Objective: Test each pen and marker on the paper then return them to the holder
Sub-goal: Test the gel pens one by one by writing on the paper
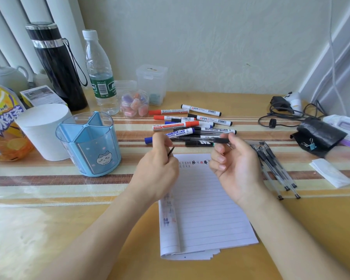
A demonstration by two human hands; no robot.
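My right hand (pixel 233 166) pinches a clear gel pen (pixel 208 140) by its black grip and holds it level above the top of the lined paper (pixel 208 209). My left hand (pixel 160 164) grips a small black pen cap (pixel 171 151), just left of the pen. The paper carries a short row of test marks near its top edge. A pile of whiteboard markers (pixel 192 123) in red, blue and black lies behind the hands. Several clear gel pens (pixel 275 166) lie right of the paper. The blue divided pen holder (pixel 89 146) stands left of the paper with nothing in it.
A white cylinder (pixel 42 130), an orange drink bottle (pixel 2 122), a black flask (pixel 57 63) and a water bottle (pixel 100 73) crowd the left. A jar of erasers (pixel 134 106) and clear boxes sit behind. Cables (pixel 281 114), a black pouch (pixel 319 134) and folded tissue (pixel 329 174) lie at right.
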